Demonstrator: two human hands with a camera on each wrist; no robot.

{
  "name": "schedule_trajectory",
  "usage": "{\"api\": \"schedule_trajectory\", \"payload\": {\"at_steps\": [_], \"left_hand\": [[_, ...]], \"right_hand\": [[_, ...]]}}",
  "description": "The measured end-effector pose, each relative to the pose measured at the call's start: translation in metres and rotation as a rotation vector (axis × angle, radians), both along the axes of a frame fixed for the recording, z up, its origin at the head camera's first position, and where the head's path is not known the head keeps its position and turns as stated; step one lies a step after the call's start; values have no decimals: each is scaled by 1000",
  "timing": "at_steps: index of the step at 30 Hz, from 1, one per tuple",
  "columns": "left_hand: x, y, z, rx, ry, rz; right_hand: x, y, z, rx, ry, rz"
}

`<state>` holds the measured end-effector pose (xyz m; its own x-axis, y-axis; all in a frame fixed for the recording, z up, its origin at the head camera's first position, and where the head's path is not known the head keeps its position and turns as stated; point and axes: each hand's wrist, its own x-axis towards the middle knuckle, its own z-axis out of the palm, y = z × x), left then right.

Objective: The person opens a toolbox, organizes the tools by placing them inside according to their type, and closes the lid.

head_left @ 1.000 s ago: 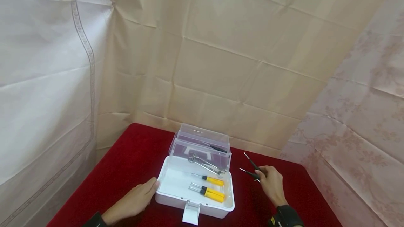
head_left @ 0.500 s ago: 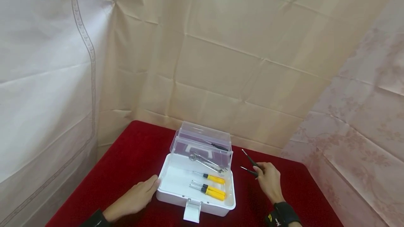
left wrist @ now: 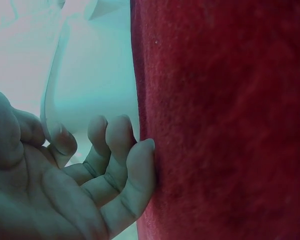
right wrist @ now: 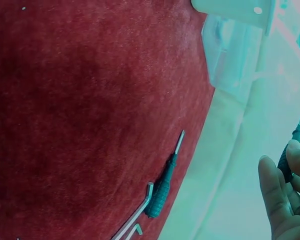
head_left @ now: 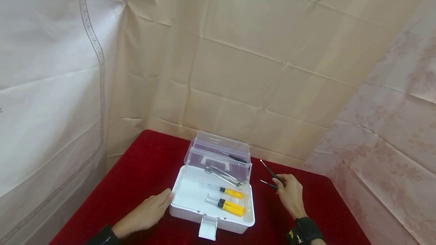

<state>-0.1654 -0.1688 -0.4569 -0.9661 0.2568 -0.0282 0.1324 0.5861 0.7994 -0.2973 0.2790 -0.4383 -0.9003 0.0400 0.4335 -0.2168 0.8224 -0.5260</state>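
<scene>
White box (head_left: 190, 188) — deep-red cloth (head_left: 136, 177)

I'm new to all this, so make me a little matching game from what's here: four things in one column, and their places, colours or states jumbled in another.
Things:
1. Left hand
2. Wrenches
3. Right hand
4. Lid

Places, colours, states:
A. Clear and open
B. Holding a dark-handled screwdriver
C. Silver-coloured
D. Against the side of the white toolbox

Right pairs: 1-D, 2-C, 3-B, 4-A
</scene>
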Motion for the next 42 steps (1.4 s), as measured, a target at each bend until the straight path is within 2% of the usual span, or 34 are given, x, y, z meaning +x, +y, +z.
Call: {"api": "schedule_trajectory", "payload": {"at_steps": [6, 13, 27, 34, 42], "left_hand": [[0, 1, 0, 0, 1, -13], [-1, 1, -1, 7, -2, -19], [1, 1, 1, 5, -34, -15], [2, 2, 2, 17, -51, -11], [1, 0, 3, -3, -25, -3]], "right_hand": [[0, -4, 2, -14, 23, 5], [-3, -9, 5, 33, 89, 18], [-7, -22, 6, 33, 87, 38], [-10, -26, 6, 29, 133, 56], [-13, -33, 9, 6, 183, 80]]}}
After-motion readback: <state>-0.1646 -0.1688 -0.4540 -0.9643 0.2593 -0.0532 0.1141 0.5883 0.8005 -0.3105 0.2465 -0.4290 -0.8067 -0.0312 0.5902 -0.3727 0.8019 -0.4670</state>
